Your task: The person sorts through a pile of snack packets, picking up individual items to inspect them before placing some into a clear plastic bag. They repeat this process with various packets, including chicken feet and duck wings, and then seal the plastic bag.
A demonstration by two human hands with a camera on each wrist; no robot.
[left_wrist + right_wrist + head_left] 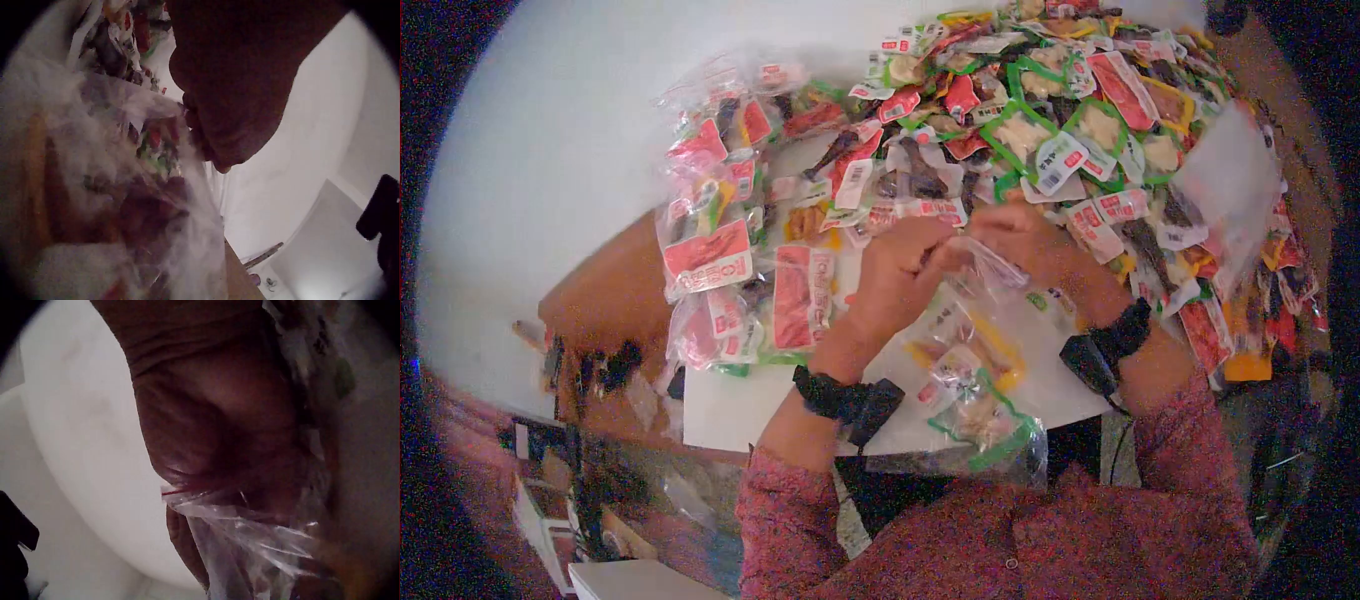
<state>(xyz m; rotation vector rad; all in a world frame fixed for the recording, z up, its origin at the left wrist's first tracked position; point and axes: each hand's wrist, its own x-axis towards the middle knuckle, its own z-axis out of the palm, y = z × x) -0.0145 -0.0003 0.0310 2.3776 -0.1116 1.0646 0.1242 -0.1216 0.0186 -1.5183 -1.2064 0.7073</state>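
A clear plastic zip bag (pixel 990 262) hangs between both hands, its top edge pinched in their fingers. A yellow-edged food packet (pixel 1000 345) and a green-edged food packet (pixel 990 425) show through its film. My left hand (pixel 903 275) grips the bag's top from the left, with curled fingers. From the other side my right hand (pixel 1040 250) pinches the same edge, close to the left. In the right wrist view a red strip runs along the bag's mouth (pixel 234 515) beneath the right hand (pixel 194 419). Wrinkled film (pixel 200 231) hangs beside the left hand (pixel 237 94) in the left wrist view.
A large heap of sealed food packets (pixel 1060 150) covers the back and right of the white table (pixel 740 410). Filled clear bags (pixel 710 250) stand along the left. A loose clear bag (pixel 1230 190) lies over the heap at right. A brown box (pixel 610 285) is at far left.
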